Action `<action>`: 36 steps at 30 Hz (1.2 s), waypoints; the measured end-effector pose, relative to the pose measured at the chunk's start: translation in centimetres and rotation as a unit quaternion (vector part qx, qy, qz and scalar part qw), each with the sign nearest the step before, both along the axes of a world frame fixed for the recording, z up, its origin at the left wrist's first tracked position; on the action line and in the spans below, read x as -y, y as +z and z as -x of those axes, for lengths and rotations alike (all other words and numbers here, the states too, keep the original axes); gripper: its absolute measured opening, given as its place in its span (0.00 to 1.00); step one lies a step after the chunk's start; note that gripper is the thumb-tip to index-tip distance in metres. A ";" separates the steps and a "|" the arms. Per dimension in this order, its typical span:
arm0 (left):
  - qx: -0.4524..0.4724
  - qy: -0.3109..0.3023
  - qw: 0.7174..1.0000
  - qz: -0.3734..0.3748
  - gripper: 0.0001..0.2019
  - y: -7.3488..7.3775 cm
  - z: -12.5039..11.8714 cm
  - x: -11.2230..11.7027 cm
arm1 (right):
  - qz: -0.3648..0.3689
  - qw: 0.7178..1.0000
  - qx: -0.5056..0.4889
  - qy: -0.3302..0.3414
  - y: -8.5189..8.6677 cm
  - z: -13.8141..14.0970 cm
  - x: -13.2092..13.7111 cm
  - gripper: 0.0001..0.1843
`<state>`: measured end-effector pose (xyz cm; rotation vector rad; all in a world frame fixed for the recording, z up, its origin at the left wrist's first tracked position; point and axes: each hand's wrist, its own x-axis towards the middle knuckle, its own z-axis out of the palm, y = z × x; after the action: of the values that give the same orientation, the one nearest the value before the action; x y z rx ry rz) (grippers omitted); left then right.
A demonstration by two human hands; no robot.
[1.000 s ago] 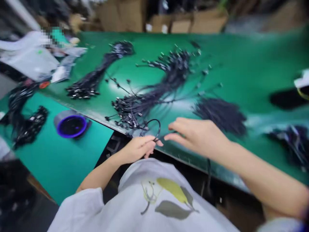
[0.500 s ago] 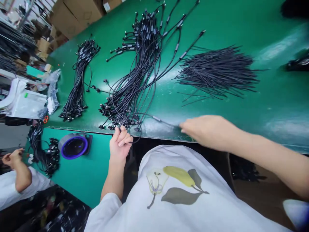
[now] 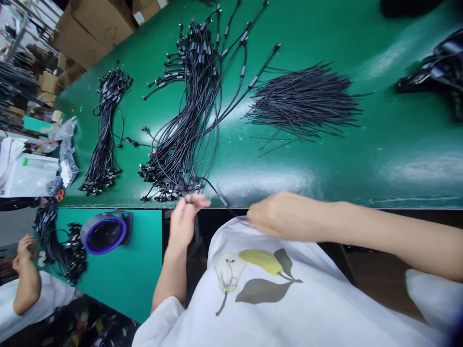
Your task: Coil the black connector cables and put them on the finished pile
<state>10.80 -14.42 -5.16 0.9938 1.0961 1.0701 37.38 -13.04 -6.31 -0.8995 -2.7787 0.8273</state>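
A thin black cable [image 3: 214, 189] with a grey sleeve on it arcs over the table's front edge between my hands. My left hand [image 3: 183, 222] is closed on one part of it, just in front of the connector ends of a big cable bundle [image 3: 195, 103]; its fingertips are slightly blurred. Off to the right, above my shirt, my right hand [image 3: 270, 215] is closed around the cable's other side, with its fingertips largely hidden behind the hand. Beyond that hand lies a pile of loose black cable ties [image 3: 307, 101].
A smaller cable bundle [image 3: 104, 130] lies at the left of the green table [image 3: 347, 168]. On the lower teal surface stands a round purple-rimmed device [image 3: 104, 234], beside more cables [image 3: 72, 253]. Another person's hand [image 3: 25, 246] is at far left. Cardboard boxes [image 3: 97, 29] stand behind.
My right hand has come closer to my body and a little nearer my left hand, drawing the cable past the table edge. The camera view has shifted slightly to the right.
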 end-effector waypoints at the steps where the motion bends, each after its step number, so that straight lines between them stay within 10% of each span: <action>1: -0.040 -0.045 0.998 -0.008 0.09 -0.3 -0.9 0.4 | 0.012 0.998 -0.057 0.033 0.9 0.9 0.2 0.13; 6: 0.044 -0.163 0.986 -0.019 0.14 -0.7 -3.4 1.7 | 0.045 0.943 -0.306 -0.119 1.6 2.9 -1.8 0.13; 9: 0.165 -0.132 0.977 0.006 0.15 -0.4 -3.8 1.4 | 0.077 0.882 -0.401 -0.235 -0.9 4.4 -2.1 0.21; 13: 0.146 -0.064 0.985 0.069 0.18 -1.1 -4.2 0.9 | 0.296 0.782 -0.440 -0.328 -3.4 6.2 -0.9 0.14; 18: 0.151 0.014 0.967 0.205 0.21 -3.0 -5.5 1.6 | 0.541 0.603 -0.495 -0.314 -2.8 6.6 -0.7 0.20; 21: 0.178 0.048 0.971 0.155 0.22 -3.3 -6.3 2.0 | 0.546 0.556 -0.533 -0.330 -2.0 7.3 -0.5 0.24; 30: -0.157 -0.133 0.977 0.048 0.16 -2.7 -3.5 2.6 | 0.495 0.688 -0.481 -0.225 -2.2 7.7 1.5 0.27; 36: -0.123 -0.245 0.953 0.131 0.12 -3.6 -3.8 2.7 | 0.456 0.781 -0.393 -0.164 -2.6 6.9 0.8 0.29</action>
<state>14.64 -17.16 -8.79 1.1239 1.0784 0.3944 30.49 -13.81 -8.87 -0.7878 -1.3758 1.9472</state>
